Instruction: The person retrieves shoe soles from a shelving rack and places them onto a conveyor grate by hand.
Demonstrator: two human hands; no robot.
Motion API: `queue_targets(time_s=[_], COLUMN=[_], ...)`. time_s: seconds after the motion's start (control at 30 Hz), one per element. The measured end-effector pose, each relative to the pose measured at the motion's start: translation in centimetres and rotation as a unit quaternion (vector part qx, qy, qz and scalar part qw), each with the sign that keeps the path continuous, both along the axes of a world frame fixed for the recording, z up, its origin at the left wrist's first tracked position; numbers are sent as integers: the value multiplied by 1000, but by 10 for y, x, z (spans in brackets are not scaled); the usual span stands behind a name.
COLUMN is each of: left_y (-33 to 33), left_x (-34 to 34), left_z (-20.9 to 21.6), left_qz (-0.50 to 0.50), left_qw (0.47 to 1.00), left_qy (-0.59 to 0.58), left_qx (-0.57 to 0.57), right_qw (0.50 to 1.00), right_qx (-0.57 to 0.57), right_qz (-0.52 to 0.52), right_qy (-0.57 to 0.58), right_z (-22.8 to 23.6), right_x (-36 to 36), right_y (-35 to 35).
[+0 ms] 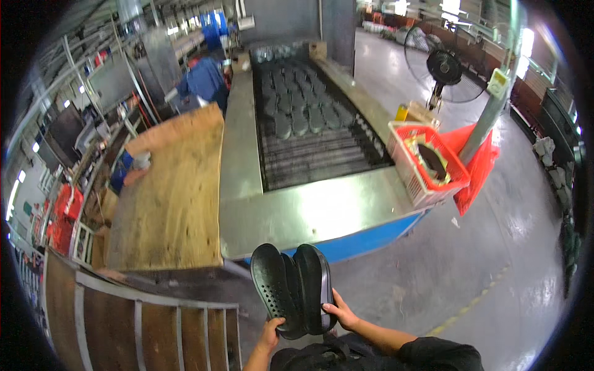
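Note:
Close to my body, several black shoe soles (270,275) stand upright side by side between my hands. The leftmost one faces me with a pattern of small holes in its lower part. My left hand (270,336) grips its lower left edge, thumb on the face. On the other side, my right hand (340,311) is closed round the lower edge of the rightmost sole (323,278), thumb in front. The fingers behind the soles are hidden. Past them, more dark soles (300,119) lie in rows on a conveyor belt (322,162) with a metal frame (309,209).
A plywood board (170,191) adjoins the conveyor's left side. On its right front corner sits a red and white basket (408,170) beside a red plastic bag (479,173). A black fan (444,67) and a pole (489,117) stand farther right. A slatted rack (154,334) is low at left.

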State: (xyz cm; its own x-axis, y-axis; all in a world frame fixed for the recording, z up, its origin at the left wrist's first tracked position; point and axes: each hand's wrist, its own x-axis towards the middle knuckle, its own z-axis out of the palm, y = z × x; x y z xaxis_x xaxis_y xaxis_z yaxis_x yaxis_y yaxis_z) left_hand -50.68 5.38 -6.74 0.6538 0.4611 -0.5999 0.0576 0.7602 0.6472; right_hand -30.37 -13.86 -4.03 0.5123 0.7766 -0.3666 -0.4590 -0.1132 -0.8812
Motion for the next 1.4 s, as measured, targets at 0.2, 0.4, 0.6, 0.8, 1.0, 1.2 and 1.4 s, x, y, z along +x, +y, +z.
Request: queue_targets(time_s=[0.2,0.4,0.6,0.8,1.0,1.2,1.4], left_y=[86,166,206,170,167,208,191], left_x=[141,257,339,387,435,458,452], left_z=[22,12,-36,17,21,20,29], left_qz=[-76,-134,-126,-238,-311,-265,-58], left_qw=[992,984,889,794,702,875,990], left_qy=[-35,-12,215,98,199,117,43], left_qx=[90,120,383,550,609,388,117], right_qw=[996,997,990,974,952,967,894], right_qx=[70,45,-125,-216,-135,-174,-59], right_qz=[-49,-58,-57,-66,5,111,242], right_qy=[14,18,16,18,276,147,373], right_z=[15,-22,-29,-47,-88,-153,-71], right_x=[112,211,271,308,365,416,448], right_y=[80,160,200,211,215,245,268])
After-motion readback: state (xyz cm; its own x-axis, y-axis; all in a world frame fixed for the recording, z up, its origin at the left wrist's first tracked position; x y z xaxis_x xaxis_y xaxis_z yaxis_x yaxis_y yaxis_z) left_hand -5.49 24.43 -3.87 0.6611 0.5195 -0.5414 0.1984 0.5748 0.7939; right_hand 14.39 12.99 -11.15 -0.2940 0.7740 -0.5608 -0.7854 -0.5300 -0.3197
